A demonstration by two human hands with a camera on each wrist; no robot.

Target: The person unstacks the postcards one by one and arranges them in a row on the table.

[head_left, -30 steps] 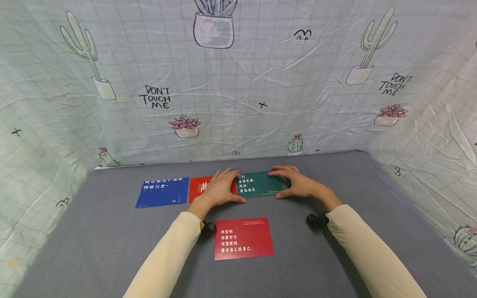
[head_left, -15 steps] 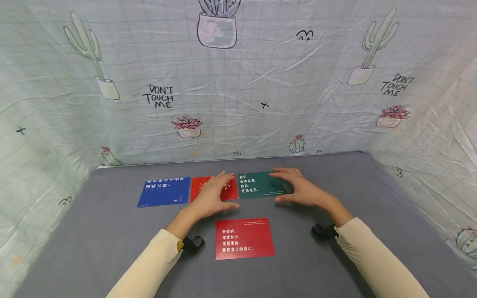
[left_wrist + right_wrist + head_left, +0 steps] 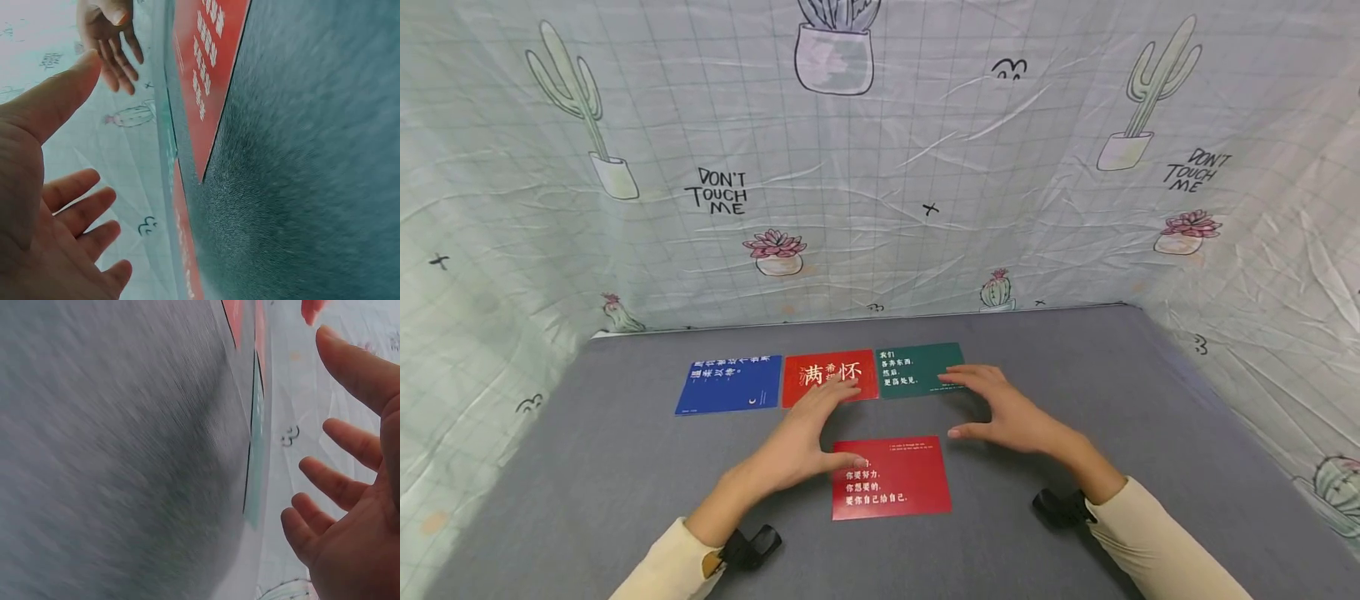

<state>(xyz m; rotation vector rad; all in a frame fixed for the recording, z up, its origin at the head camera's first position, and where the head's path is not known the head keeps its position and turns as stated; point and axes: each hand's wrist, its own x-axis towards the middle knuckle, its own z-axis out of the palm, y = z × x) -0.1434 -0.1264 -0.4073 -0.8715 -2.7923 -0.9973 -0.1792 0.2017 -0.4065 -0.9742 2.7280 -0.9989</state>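
Three cards lie side by side in a row: a blue card (image 3: 730, 387), a red card (image 3: 831, 362) with large white characters, and a green card (image 3: 917, 367). Nearer to me lies another red card (image 3: 891, 483) with several lines of white text. My left hand (image 3: 797, 442) hovers with fingers spread, its thumb over the near red card's upper left corner and its fingers over the far red card's lower edge. My right hand (image 3: 1007, 408) is raised too, fingertips over the green card's right part, thumb apart from the index finger. Neither hand holds anything.
The cards lie on a grey tabletop (image 3: 587, 500). Behind it and at both sides hangs a white cloth (image 3: 880, 167) printed with cacti and lettering. A black wrist camera (image 3: 752, 547) sits on the left wrist and another black camera (image 3: 1060, 507) on the right.
Both hands have left the green card and drawn back toward me, the left also moving leftward. The far red card's characters have come into view. The cards look unmoved.
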